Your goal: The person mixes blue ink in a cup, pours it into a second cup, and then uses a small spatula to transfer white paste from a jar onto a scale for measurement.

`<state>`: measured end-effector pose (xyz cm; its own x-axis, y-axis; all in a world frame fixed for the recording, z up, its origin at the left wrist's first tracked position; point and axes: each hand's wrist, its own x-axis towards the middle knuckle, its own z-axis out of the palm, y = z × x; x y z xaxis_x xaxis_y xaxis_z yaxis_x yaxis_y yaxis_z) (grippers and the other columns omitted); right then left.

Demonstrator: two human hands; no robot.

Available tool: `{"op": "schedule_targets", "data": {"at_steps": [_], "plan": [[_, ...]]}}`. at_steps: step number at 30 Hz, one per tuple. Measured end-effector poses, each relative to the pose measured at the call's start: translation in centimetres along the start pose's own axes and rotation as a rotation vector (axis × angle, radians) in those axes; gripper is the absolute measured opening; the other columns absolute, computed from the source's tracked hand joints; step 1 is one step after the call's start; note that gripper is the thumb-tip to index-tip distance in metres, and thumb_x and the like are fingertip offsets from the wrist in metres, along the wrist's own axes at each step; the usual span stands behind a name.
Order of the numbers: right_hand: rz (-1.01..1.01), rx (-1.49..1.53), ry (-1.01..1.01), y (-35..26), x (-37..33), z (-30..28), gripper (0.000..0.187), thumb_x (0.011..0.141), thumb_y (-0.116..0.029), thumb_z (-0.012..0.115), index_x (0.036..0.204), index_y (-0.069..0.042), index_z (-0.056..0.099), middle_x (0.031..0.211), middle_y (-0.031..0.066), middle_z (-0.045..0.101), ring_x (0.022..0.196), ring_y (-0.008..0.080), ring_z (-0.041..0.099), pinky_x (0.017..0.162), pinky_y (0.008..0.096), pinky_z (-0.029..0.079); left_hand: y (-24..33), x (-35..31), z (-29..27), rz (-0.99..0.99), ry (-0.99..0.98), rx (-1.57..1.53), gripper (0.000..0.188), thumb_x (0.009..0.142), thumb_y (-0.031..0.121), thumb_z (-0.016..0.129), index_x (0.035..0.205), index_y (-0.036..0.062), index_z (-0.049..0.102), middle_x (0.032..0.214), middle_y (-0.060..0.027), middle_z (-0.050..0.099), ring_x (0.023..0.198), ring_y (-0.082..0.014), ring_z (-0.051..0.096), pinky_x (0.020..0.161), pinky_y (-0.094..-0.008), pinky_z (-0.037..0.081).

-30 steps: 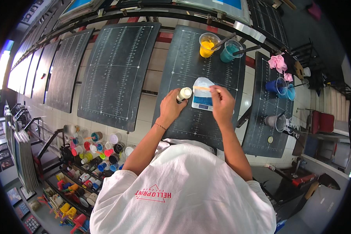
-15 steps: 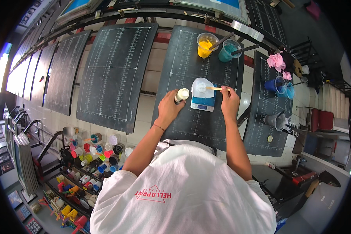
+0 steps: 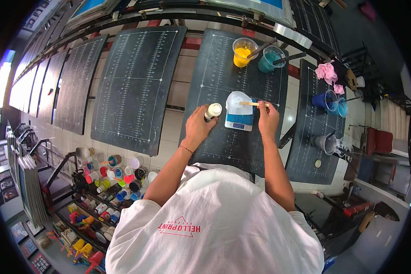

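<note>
My left hand (image 3: 197, 128) is closed around a small pale bottle (image 3: 213, 110), whose round, cream-coloured top faces up. Just right of it, a compact digital scale (image 3: 247, 120) with a blue top lies on a black board (image 3: 205, 153) printed with white ruler marks. A white, irregularly shaped sheet or shallow holder (image 3: 234, 97) covers part of the scale, with a pale substance on it that I cannot make out. Between the fingers of my right hand (image 3: 269, 119) is a flat wooden stick (image 3: 252, 103), its tip over the white holder.
Beyond the scale stand clear cups of yellow ink (image 3: 243, 55) and teal ink (image 3: 270, 60), each with a dark spatula. Blue cups (image 3: 323, 100) and a pink crumpled cloth (image 3: 326, 72) sit on the right board. Many paint containers (image 3: 116, 180) crowd a rack at lower left.
The stick's tip has shifted slightly left over the white holder. My left hand keeps its hold on the bottle, and the whole view has turned a little.
</note>
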<state>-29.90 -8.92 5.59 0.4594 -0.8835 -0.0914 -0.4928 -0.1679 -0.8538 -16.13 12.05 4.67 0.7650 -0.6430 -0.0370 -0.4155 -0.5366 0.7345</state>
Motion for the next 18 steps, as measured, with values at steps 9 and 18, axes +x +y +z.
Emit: {"op": "schedule_targets", "data": {"at_steps": [9, 18], "plan": [[-0.034, 0.068, -0.035, 0.8, 0.4, 0.9, 0.037, 0.101, -0.031, 0.065, 0.106, 0.004, 0.072, 0.088, 0.0115, 0.075, 0.084, 0.0190, 0.070, 0.078, 0.0317, 0.051, 0.3, 0.0, -0.3, -0.022, -0.015, -0.015, 0.048, 0.083, 0.027, 0.078, 0.123, 0.0042, 0.064, 0.107, -0.0133, 0.069, 0.097, -0.0332, 0.067, 0.084, -0.0421, 0.052], [0.052, 0.190, -0.091, 2.3, 0.9, 1.4, 0.036, 0.100, -0.029, 0.065, 0.103, 0.007, 0.071, 0.091, 0.0111, 0.075, 0.084, 0.0164, 0.068, 0.079, 0.0299, 0.050, 0.6, 0.1, -0.6, -0.041, -0.029, -0.025, 0.048, 0.083, 0.026, 0.078, 0.123, 0.0039, 0.064, 0.109, -0.0125, 0.069, 0.097, -0.0329, 0.067, 0.084, -0.0419, 0.052]]}}
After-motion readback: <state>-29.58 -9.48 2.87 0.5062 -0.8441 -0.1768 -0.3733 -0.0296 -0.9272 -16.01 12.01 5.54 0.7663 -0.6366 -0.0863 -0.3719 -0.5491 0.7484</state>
